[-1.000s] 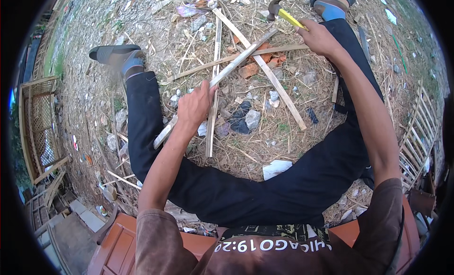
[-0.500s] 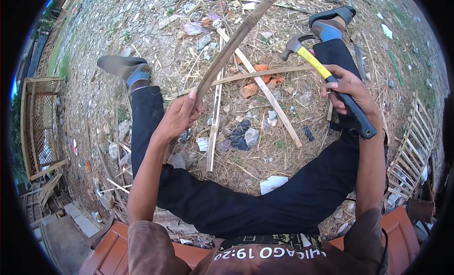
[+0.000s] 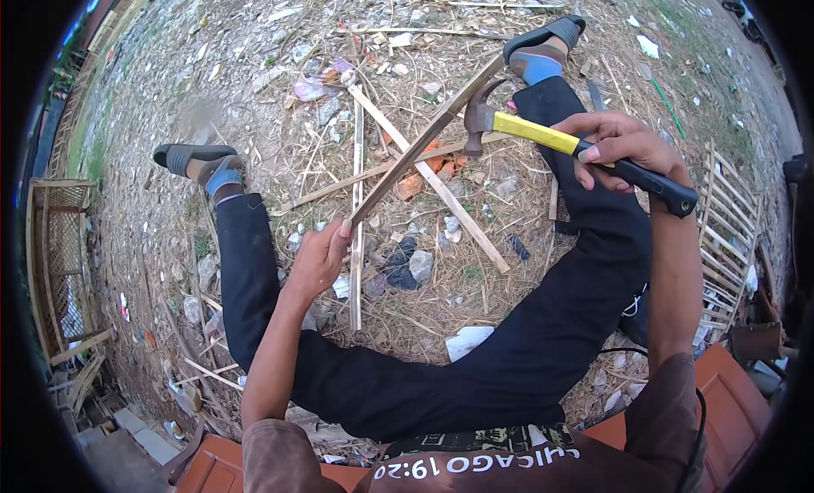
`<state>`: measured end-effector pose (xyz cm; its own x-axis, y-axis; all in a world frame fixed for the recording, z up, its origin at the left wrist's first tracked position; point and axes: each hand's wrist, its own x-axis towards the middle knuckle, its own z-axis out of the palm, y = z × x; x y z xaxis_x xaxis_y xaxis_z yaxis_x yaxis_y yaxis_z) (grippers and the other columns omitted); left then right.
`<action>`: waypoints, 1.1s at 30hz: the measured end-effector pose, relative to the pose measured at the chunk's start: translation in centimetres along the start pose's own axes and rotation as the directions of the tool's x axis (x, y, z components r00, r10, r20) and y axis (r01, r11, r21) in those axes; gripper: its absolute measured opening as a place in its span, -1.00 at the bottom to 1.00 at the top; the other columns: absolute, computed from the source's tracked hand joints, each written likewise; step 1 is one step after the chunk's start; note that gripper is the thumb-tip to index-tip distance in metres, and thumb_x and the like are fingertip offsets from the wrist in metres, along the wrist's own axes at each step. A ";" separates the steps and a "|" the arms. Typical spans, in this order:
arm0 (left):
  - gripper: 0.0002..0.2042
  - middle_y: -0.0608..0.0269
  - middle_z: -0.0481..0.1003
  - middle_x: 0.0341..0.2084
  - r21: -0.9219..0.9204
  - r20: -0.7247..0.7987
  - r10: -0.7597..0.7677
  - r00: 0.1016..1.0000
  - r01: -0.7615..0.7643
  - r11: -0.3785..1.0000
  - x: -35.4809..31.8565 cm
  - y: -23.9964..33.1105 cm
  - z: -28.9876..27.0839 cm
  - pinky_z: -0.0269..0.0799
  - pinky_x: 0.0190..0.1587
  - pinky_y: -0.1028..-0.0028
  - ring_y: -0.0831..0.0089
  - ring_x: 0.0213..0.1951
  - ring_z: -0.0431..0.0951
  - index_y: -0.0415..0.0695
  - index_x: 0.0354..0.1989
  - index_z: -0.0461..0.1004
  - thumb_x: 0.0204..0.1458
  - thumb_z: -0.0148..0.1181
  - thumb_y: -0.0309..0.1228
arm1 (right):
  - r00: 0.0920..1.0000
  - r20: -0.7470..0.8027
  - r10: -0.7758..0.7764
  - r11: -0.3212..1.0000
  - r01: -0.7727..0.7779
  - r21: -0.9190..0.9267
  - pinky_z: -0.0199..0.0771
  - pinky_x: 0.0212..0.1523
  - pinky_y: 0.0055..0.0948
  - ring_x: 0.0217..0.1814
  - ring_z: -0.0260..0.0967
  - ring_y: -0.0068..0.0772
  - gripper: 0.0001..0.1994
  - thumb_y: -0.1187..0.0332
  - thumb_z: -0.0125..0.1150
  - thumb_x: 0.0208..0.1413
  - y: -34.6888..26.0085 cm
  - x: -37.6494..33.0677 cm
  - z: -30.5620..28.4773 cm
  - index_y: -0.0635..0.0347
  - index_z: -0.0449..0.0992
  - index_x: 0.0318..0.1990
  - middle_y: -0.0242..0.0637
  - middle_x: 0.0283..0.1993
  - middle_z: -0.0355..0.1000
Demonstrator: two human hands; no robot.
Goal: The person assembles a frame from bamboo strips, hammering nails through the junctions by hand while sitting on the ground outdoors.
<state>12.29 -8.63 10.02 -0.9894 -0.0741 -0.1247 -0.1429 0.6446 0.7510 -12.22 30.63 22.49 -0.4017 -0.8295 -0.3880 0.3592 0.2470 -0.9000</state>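
My left hand (image 3: pixel 323 254) is closed around the lower end of a long wooden strip (image 3: pixel 424 141), which slants up and away to the right. In my right hand (image 3: pixel 626 150) is a claw hammer (image 3: pixel 536 133) with a yellow and black handle, gripped near the black part. Its rusty metal head hangs beside the far part of the strip; whether the two touch I cannot tell. Beneath them several thin wooden strips lie crossed on the ground, among them a pale one (image 3: pixel 458 209) and an upright-running one (image 3: pixel 356 281).
My legs in black trousers (image 3: pixel 585 264) spread around the strips. Brick pieces (image 3: pixel 410 186), stones (image 3: pixel 420 266) and a white scrap (image 3: pixel 468 342) litter the straw-covered ground. A lattice panel (image 3: pixel 68 264) stands at the left, a slatted wooden frame (image 3: pixel 727 239) at the right.
The wooden strip has tilted lower toward the right. The hammer has turned more level, its head coming down and left near the strip. The whole view has shifted slightly.
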 end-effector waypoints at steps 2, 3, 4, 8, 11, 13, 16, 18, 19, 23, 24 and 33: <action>-0.59 0.05 0.31 -0.70 0.008 0.013 0.009 1.000 -0.009 1.000 -0.3 -0.1 -0.4 0.28 -0.47 0.22 0.03 -0.63 0.33 -0.24 -0.39 0.34 0.40 -0.18 -0.17 | 0.999 0.041 0.009 1.000 -0.009 -0.005 0.24 -0.78 -0.74 -0.74 0.33 -0.65 -0.48 0.42 0.13 0.18 -0.3 0.0 -0.6 0.50 0.27 0.26 -0.09 -0.42 0.52; -0.61 0.02 0.30 -0.70 0.015 0.025 0.013 1.000 -0.013 1.000 -0.5 -0.1 -0.7 0.27 -0.47 0.20 -0.02 -0.62 0.33 -0.24 -0.39 0.34 0.39 -0.17 -0.17 | 0.996 0.085 0.020 1.000 -0.019 -0.009 0.23 -0.79 -0.74 -0.75 0.33 -0.65 -0.48 0.43 0.12 0.17 -0.4 0.0 -0.9 0.51 0.27 0.26 -0.08 -0.43 0.52; -0.61 0.02 0.30 -0.70 0.017 0.030 0.013 0.999 -0.014 1.000 -0.7 -0.4 -0.9 0.27 -0.47 0.20 -0.02 -0.62 0.33 -0.24 -0.39 0.34 0.39 -0.17 -0.17 | 0.995 0.099 0.026 1.000 -0.026 -0.001 0.22 -0.80 -0.73 -0.76 0.32 -0.64 -0.48 0.46 0.11 0.15 -0.5 0.2 -1.4 0.55 0.27 0.25 -0.07 -0.45 0.52; -0.64 -0.09 0.29 -0.69 0.132 -0.004 0.038 0.999 -0.037 0.991 -1.1 -1.0 -1.7 0.24 -0.47 0.11 -0.17 -0.57 0.34 -0.23 -0.38 0.34 0.38 -0.15 -0.21 | 0.988 0.121 0.096 0.991 -0.084 -0.105 0.19 -0.83 -0.69 -0.78 0.30 -0.64 -0.48 0.46 0.13 0.13 -1.7 0.7 -2.2 0.55 0.28 0.24 -0.08 -0.49 0.51; -0.66 -0.12 0.30 -0.69 0.123 -0.009 0.051 0.999 -0.050 0.991 -0.5 -1.0 -1.3 0.23 -0.47 0.07 -0.21 -0.57 0.35 -0.23 -0.38 0.34 0.37 -0.13 -0.23 | 0.981 0.110 0.157 0.975 -0.137 -0.175 0.18 -0.84 -0.67 -0.79 0.28 -0.65 -0.47 0.45 0.15 0.12 -2.6 1.2 -2.8 0.53 0.29 0.24 -0.10 -0.50 0.52; -0.67 -0.12 0.31 -0.70 0.123 -0.006 0.040 0.999 -0.039 0.992 -0.8 -1.2 -1.6 0.24 -0.47 0.07 -0.22 -0.57 0.36 -0.23 -0.38 0.34 0.36 -0.13 -0.25 | 0.980 0.096 0.173 0.966 -0.150 -0.211 0.19 -0.84 -0.67 -0.79 0.26 -0.65 -0.47 0.45 0.14 0.11 -3.0 2.3 -2.4 0.53 0.30 0.23 -0.12 -0.50 0.51; -0.68 -0.14 0.33 -0.68 0.129 0.039 0.023 0.999 -0.028 0.991 -0.5 -1.5 -1.3 0.25 -0.47 0.05 -0.23 -0.56 0.38 -0.23 -0.39 0.33 0.36 -0.10 -0.25 | 0.960 0.110 0.259 0.936 -0.221 -0.272 0.21 -0.83 -0.69 -0.78 0.27 -0.66 -0.49 0.43 0.12 0.10 -3.6 2.8 -2.7 0.52 0.32 0.20 -0.14 -0.50 0.51; -0.69 -0.16 0.36 -0.66 0.211 -0.001 0.016 1.000 -0.016 0.977 -0.4 -1.7 -0.7 0.26 -0.47 0.04 -0.25 -0.54 0.41 -0.22 -0.37 0.34 0.35 -0.09 -0.25 | 0.960 0.118 0.255 0.938 -0.216 -0.272 0.21 -0.83 -0.69 -0.78 0.27 -0.66 -0.50 0.43 0.12 0.10 -3.8 3.2 -3.6 0.52 0.33 0.19 -0.14 -0.50 0.51; -0.69 -0.16 0.36 -0.66 0.216 0.005 0.019 1.000 -0.020 0.976 -0.6 -1.8 -0.3 0.26 -0.47 0.04 -0.25 -0.54 0.41 -0.22 -0.37 0.34 0.35 -0.09 -0.25 | 0.959 0.138 0.248 0.940 -0.203 -0.275 0.21 -0.83 -0.69 -0.78 0.26 -0.66 -0.51 0.43 0.12 0.10 -3.7 3.4 -3.8 0.52 0.34 0.18 -0.14 -0.49 0.51; -0.67 -0.17 0.35 -0.67 0.222 -0.095 0.142 0.985 -0.118 0.968 -1.0 -2.5 1.4 0.23 -0.50 0.03 -0.26 -0.55 0.41 -0.22 -0.34 0.29 0.37 -0.14 -0.20 | 0.952 0.238 0.191 0.977 -0.160 -0.144 0.13 -0.89 -0.69 -0.80 0.24 -0.67 -0.51 0.43 0.13 0.11 -2.8 3.7 -4.6 0.58 0.33 0.16 -0.09 -0.50 0.50; -0.64 -0.16 0.34 -0.67 0.209 -0.096 0.129 0.987 -0.106 0.972 -1.2 -2.9 1.5 0.22 -0.50 0.03 -0.26 -0.55 0.40 -0.22 -0.35 0.28 0.38 -0.17 -0.17 | 0.952 0.243 0.187 0.978 -0.156 -0.141 0.13 -0.89 -0.69 -0.80 0.24 -0.67 -0.51 0.43 0.13 0.11 -2.4 3.8 -4.6 0.58 0.33 0.16 -0.09 -0.50 0.50; -0.47 0.21 0.25 -0.74 -0.088 -0.217 0.119 0.969 -0.141 0.986 -2.8 -4.8 5.1 0.19 -0.57 0.33 0.34 -0.69 0.31 -0.22 -0.44 0.29 0.39 -0.27 0.01 | 0.876 0.456 -0.159 0.934 -0.016 0.356 0.26 -0.89 -0.68 -0.80 0.31 -0.55 -0.42 0.53 0.05 0.14 0.8 4.7 -2.5 0.70 0.08 0.28 0.11 -0.50 0.45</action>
<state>15.89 -7.63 3.50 -0.9810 -0.1601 0.1092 -0.0037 0.5788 0.8154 -15.92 28.14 19.48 -0.0250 -0.9940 -0.1060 0.6418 0.0654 -0.7641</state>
